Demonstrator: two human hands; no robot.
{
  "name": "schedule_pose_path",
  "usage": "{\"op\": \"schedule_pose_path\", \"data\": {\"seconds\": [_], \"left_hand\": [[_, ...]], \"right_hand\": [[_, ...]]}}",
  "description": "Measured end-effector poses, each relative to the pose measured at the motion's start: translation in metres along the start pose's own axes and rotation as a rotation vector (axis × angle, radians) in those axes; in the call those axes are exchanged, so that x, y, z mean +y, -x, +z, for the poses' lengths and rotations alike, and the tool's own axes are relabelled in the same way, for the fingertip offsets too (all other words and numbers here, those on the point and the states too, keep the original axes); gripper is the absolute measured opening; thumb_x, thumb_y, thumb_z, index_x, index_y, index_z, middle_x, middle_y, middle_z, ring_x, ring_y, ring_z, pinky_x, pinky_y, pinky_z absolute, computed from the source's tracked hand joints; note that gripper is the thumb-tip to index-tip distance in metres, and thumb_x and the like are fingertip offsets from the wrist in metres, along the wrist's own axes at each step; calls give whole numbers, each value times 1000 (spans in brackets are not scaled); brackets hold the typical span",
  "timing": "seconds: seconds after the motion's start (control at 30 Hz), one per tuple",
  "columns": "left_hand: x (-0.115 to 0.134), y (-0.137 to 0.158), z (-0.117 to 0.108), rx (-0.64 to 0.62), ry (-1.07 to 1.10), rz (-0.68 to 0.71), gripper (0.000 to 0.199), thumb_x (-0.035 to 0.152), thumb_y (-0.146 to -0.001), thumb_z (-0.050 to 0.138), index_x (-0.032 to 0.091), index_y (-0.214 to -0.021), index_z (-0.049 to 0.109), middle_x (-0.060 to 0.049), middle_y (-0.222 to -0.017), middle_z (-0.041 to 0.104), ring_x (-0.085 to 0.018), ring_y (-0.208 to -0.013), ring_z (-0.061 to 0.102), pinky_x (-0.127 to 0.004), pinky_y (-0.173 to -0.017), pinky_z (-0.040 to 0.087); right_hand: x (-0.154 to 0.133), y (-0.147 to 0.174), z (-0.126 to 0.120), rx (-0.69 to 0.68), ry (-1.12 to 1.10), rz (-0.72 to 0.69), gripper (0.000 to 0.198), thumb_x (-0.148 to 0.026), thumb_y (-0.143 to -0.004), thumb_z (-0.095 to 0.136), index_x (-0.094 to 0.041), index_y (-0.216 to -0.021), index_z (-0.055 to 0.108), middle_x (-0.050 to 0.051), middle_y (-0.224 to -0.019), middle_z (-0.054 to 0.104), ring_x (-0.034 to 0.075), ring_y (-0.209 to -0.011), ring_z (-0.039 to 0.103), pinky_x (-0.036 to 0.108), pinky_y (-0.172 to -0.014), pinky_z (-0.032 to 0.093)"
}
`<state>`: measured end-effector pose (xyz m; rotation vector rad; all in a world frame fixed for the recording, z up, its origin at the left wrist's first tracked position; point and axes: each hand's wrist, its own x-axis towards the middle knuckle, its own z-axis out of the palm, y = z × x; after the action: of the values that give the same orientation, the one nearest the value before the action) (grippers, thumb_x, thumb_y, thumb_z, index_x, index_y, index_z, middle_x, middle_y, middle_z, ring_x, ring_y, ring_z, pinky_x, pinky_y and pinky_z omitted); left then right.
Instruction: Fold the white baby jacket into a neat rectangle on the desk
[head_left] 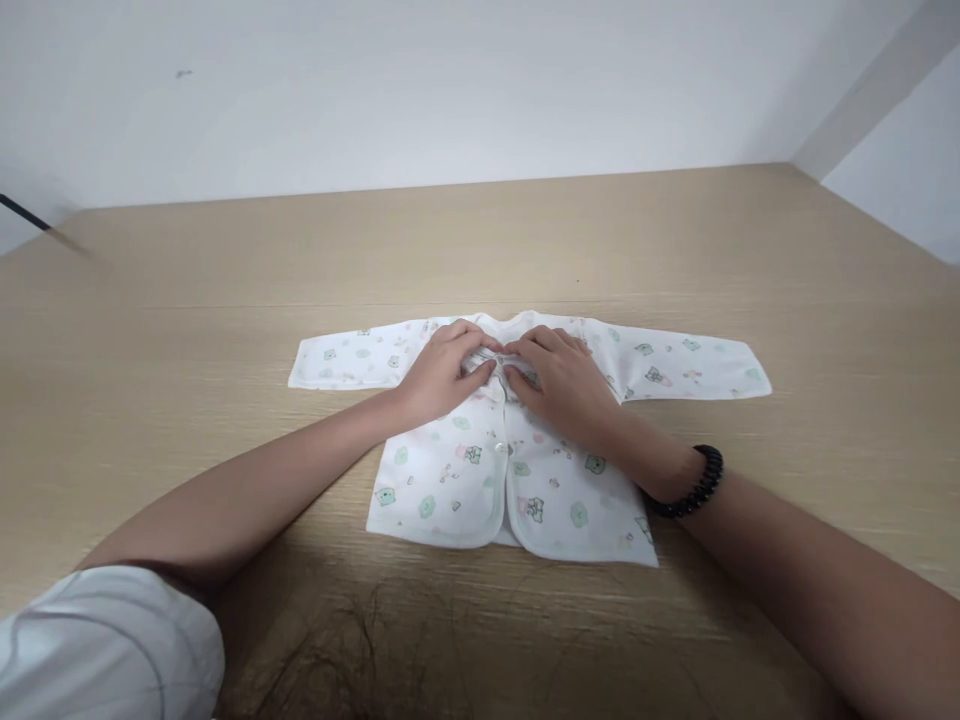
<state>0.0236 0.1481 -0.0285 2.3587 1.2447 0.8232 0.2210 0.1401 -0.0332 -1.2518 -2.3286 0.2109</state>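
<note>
A small white baby shirt (480,470) with a pale green and pink print lay flat on the wooden table (150,320), front side up, both long sleeves stretched straight out to either side and its hem toward the person. Both hands met at the upper middle of the shirt, just below the neckline, where the two front panels come together. The left hand (442,372) rested on the left panel with its fingers curled, the fingertips pinching a bunched bit of fabric at the front opening. The right hand (566,385) lay on the other panel, its fingers likewise closed on the cloth at the same spot, so the fingertips of the two hands nearly touched. A round button (498,434) showed on the closed front just below the hands. A black bead bracelet (694,490) sat on the right wrist, which lay across the shirt's lower right corner. A white sleeve (105,640) covered the left upper arm
</note>
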Motion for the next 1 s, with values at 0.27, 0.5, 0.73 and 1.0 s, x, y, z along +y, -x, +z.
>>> {"op": "schedule_pose_path", "data": {"seconds": [0.27,0.5,0.73,1.0], "left_hand": [[1,2,1,45,-73,113,12,19,-90,56,23,-96,66,-6,-103,62,-22,-96,58,-40,-89,47],[1,1,1,54,-75,129,10,18,-86,57,20,-77,61,-5,-93,66,-20,-87,60,-38,-86,48],[0,0,2,65,-8,79,10,25,-89,59,22,-80,64,-4,-94,67,-20,-90,62,-39,-86,49],[-4,-2,-1,9,119,36,17,17,-88,56,25,-94,69,-3,-100,70,-19,-95,63,-39,-91,49]], "right_hand": [[1,-2,-1,19,-61,22,12,-20,-92,49,-22,-94,62,7,-100,66,25,-95,57,41,-85,40],[3,-2,-1,31,-76,11,13,-19,-89,53,-22,-87,66,7,-93,67,24,-89,58,40,-84,41],[3,-1,-2,50,-73,-19,18,-18,-89,53,-23,-90,70,7,-96,70,27,-100,57,42,-87,41],[5,-1,-1,17,-17,15,34,-21,-91,48,-21,-118,68,11,-115,67,31,-112,53,49,-94,42]]}}
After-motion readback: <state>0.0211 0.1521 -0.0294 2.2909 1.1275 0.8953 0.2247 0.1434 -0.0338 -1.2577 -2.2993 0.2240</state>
